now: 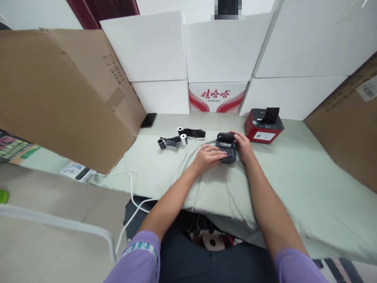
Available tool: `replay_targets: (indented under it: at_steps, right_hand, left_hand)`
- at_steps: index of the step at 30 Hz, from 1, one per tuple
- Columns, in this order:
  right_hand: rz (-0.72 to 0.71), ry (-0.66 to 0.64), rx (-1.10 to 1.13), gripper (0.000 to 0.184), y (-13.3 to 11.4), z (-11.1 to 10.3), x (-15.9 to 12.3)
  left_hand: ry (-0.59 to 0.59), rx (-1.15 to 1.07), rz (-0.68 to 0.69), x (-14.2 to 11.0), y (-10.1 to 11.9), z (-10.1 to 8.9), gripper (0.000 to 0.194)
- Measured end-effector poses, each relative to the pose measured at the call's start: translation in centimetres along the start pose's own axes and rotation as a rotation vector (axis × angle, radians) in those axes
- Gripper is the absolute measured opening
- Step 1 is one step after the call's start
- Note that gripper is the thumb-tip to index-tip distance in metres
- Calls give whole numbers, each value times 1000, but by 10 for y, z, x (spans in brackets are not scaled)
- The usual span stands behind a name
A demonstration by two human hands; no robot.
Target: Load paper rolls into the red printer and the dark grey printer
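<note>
A small dark portable printer (pixel 226 146) lies on the pale green cloth (pixel 282 184) in front of me. My left hand (pixel 207 155) rests on its left side, fingers laid across the front. My right hand (pixel 243 144) grips its right side, fingers curled over the top edge. Left of the printer lie two small white paper rolls (pixel 182 135) with black wrapping (pixel 194 133) and a dark roll core (pixel 161 143).
A red printer (pixel 263 125) with a raised black lid stands right of my hands. White boxes (pixel 219 51) line the back. Large cardboard boxes (pixel 59 98) flank the left and the right (pixel 347 125). A black phone (pixel 149 120) and a white cable (pixel 131 196) lie at left.
</note>
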State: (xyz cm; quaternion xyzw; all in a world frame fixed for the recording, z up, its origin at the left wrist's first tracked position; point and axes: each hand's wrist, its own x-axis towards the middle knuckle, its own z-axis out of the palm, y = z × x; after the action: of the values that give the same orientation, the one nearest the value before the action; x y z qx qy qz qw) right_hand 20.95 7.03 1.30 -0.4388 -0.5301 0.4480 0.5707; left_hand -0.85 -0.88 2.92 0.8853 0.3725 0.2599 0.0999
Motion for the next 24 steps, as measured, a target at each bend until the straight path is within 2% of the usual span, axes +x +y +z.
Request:
replay_targets:
  at_steps: [3, 7, 15, 19, 21, 24]
  right_hand:
    - [28, -36, 35, 44, -4, -2, -2]
    - [37, -47, -54, 38, -9, 0, -5]
    - [42, -144, -28, 43, -9, -2, -5]
    - [64, -189, -41, 46, -9, -5, -6]
    - [68, -204, -45, 48, -9, -5, -6]
    - [63, -216, -50, 49, -10, -5, -8]
  left_hand:
    - [28, -20, 33, -2, -2, 1, 37]
    - [52, -35, 80, -4, -3, 3, 38]
    - [55, -88, 69, -8, 2, -1, 46]
    - [168, -143, -64, -7, 1, -3, 75]
    - [176, -169, -145, -4, -2, -1, 77]
    - [131, -201, -187, 0, -5, 3, 71]
